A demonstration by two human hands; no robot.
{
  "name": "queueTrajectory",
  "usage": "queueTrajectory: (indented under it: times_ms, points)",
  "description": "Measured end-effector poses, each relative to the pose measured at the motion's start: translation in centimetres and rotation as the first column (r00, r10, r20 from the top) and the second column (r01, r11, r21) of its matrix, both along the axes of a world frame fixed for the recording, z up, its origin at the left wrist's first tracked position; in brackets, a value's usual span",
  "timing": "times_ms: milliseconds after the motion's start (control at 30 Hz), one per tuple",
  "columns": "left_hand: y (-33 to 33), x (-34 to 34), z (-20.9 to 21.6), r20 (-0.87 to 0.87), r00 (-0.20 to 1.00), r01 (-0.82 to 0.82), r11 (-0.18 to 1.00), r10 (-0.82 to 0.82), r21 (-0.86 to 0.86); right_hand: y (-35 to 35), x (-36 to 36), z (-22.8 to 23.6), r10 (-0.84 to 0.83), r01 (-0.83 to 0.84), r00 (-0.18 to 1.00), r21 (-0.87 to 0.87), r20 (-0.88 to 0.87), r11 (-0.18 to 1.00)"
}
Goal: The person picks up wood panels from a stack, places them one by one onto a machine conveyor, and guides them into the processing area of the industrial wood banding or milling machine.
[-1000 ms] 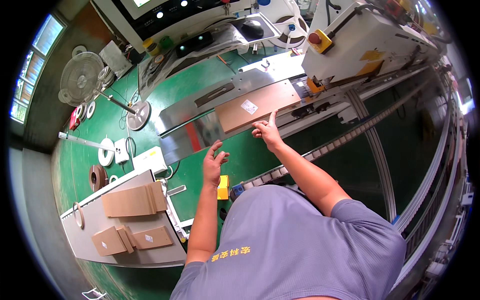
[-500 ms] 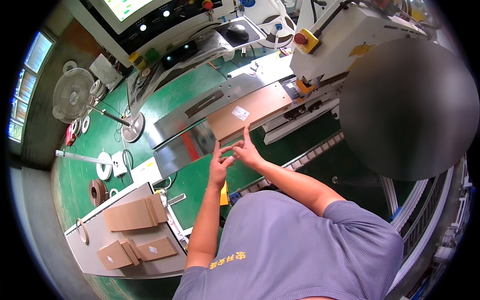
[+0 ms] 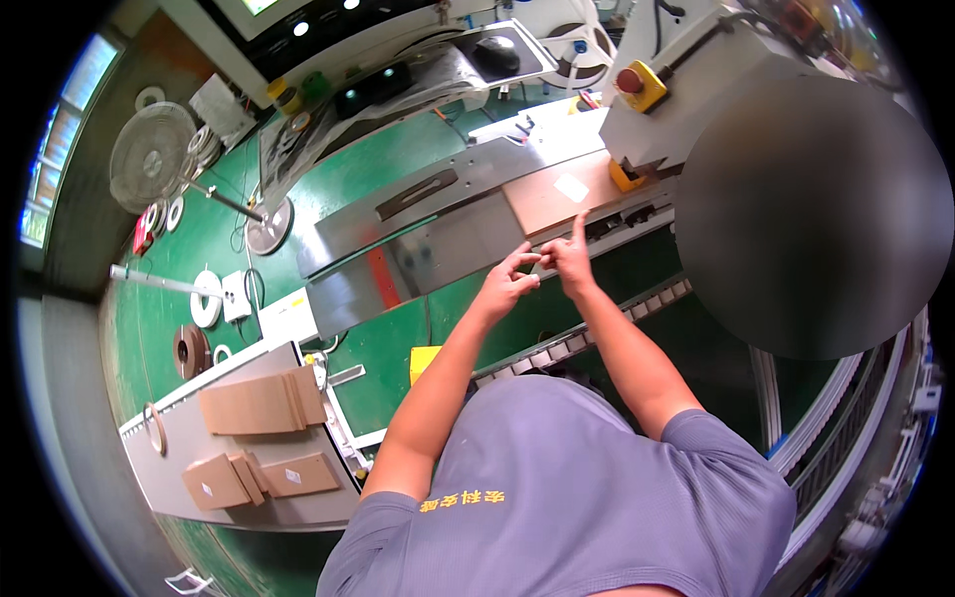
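A flat wood-coloured board (image 3: 533, 204) with a white label (image 3: 571, 188) lies on the metal table, its far-right end at the machine's head. My right hand (image 3: 569, 263) is at the board's near edge, index finger stretched out against it and thumb pointing toward the left hand. Close beside it, my left hand (image 3: 507, 287) is near the board's near left corner with fingers extended and thumb apart. The fingertips of the two hands nearly meet; whether they touch cannot be told. Neither hand is wrapped round anything.
The steel table (image 3: 438, 249) has a red strip (image 3: 381, 279). A white machine body (image 3: 676, 109) carries a red stop button (image 3: 630, 80). At lower left, a grey table (image 3: 288, 348) bears several brown boards (image 3: 254, 403). A roller track (image 3: 557, 350) runs below; a fan (image 3: 152, 159) stands left.
The board has slid right along the table toward the machine head, baring more steel behind it. Both hands have moved right with it, and my view has shifted slightly.
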State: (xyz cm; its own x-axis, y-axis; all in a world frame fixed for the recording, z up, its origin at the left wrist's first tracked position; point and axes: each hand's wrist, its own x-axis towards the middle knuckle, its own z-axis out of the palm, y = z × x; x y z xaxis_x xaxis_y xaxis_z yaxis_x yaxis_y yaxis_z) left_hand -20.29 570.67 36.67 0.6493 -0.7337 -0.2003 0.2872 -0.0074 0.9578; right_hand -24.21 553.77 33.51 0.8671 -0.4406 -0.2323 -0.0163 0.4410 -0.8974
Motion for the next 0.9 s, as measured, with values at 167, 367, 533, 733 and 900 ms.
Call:
queueTrajectory:
  times_ms: [167,367,533,733,900]
  points:
    - [6.7,-2.0,0.8,0.139,0.959,-0.253,0.967,0.248,0.02,-4.4,0.5,0.5,-0.049,0.039,0.986,-0.065,-0.159,0.997]
    - [26.8,-7.7,-7.8,0.474,0.454,-0.886,0.325,0.755,0.331,-8.9,0.2,-0.3,-0.055,0.047,0.989,-0.063,-0.137,0.997]
    - [46.5,-17.0,-15.4,0.797,0.276,-0.642,-0.514,0.538,0.569,0.0,-1.7,1.2,0.082,-0.147,0.971,-0.287,-0.227,0.947]
    - [49.8,-24.8,-18.0,0.616,0.423,-0.398,-0.474,0.665,0.785,11.8,-3.4,1.3,0.582,-0.664,0.746,-0.312,-0.323,0.679]
    - [43.1,-25.4,-17.4,0.578,0.435,-0.42,-0.412,0.69,0.808,16.7,-2.8,1.9,0.7,-0.776,0.63,-0.25,-0.335,0.579]
